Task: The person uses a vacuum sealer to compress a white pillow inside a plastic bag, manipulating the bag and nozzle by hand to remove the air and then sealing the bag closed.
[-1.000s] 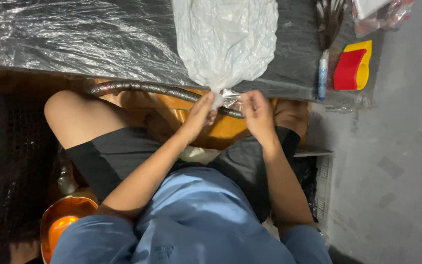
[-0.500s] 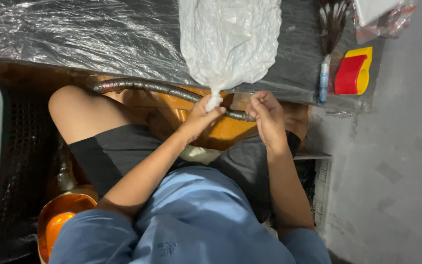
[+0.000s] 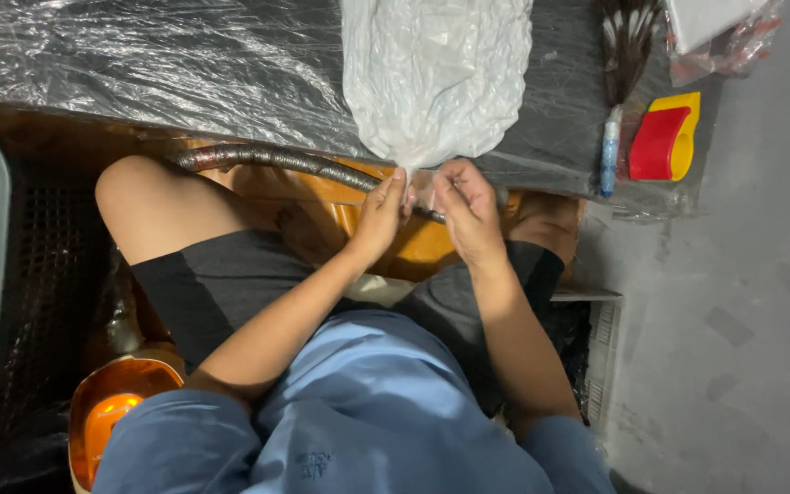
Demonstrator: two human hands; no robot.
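at twelve o'clock a dark table under clear wrap fills the top of view. on its near edge lies a white bag, crumpled and plump, its neck hanging over the edge. it looks light, soft and slippery, probably thin enough to tear, so the gathered neck seems the best hold. both hands meet there: left hand pinches the neck, right hand closes on it too. at two o'clock lie a brush and a red scraper.
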